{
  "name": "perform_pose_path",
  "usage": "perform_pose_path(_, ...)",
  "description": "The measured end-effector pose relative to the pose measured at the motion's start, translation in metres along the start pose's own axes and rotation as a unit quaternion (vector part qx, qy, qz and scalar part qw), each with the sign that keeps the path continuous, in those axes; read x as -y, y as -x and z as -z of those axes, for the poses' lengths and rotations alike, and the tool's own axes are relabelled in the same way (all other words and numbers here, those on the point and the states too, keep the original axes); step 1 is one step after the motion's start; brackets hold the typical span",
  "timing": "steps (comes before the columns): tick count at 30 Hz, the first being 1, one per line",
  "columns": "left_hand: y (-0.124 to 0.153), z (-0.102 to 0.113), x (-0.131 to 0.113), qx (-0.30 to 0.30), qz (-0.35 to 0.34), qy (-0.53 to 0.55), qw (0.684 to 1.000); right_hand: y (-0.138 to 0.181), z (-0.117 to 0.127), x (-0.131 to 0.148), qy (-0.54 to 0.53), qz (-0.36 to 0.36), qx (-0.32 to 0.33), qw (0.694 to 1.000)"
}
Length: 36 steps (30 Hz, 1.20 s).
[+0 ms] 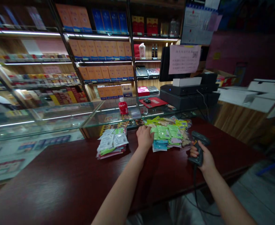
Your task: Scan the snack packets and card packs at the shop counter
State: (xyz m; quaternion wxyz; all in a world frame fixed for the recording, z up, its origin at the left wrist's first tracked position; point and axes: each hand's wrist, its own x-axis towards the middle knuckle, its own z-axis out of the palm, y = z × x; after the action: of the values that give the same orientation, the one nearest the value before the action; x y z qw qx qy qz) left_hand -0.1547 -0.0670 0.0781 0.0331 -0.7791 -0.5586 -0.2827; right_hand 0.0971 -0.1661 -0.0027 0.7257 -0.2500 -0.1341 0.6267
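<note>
My left hand (pixel 145 137) has its fingers curled at the left edge of a green packet (pixel 163 132), which lies on a pile of snack-like packets. Blue packets (pixel 160 145) stick out below the green ones, and yellow-green bags (pixel 159 120) lie behind. In my right hand (pixel 206 156) is a dark handheld barcode scanner (pixel 198 147), its head tilted toward the pile and its cable hanging past the table edge. Left of my left hand sits another stack of packets (pixel 112 140), silver-white on top with green and pink ones beneath.
The dark red wooden table (pixel 64 184) meets a glass display counter (pixel 104 112). On the counter stand a red bottle (pixel 122 107), a mouse (pixel 147 100) on a red mat, and a monitor (pixel 165 64) behind a paper notice. Boxed goods fill the shelves; white boxes (pixel 267 89) stand right.
</note>
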Motion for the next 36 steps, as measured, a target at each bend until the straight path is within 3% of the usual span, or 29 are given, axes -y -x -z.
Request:
perform_pose_path(10, 0.01, 0.049, 0.104, -0.017, 0.194, -0.089, 0.977, 0.006, -0.002, -0.001, -0.012, -0.003, -0.031, 0.999)
perform_pose_path(16, 0.022, 0.072, 0.128, -0.007, 0.325, -0.148, 0.934, 0.006, -0.003, -0.001, -0.012, -0.003, -0.034, 0.999)
perform_pose_path(21, 0.027, 0.08, 0.144, 0.026, 0.425, -0.106, 0.899, 0.006, -0.002, -0.001, 0.0, 0.002, -0.027, 1.0)
perform_pose_path(25, 0.03, 0.084, 0.15, 0.026, 0.431, -0.094, 0.897, 0.007, -0.001, 0.0, -0.001, 0.001, -0.029, 1.0)
perform_pose_path(32, 0.03, 0.095, 0.142, -0.07, 0.38, -0.056, 0.92, 0.007, -0.002, 0.0, -0.002, 0.006, -0.026, 1.0)
perform_pose_path(36, 0.022, 0.099, 0.136, -0.141, 0.3, -0.007, 0.944, 0.007, -0.002, -0.001, -0.009, 0.004, -0.018, 1.0)
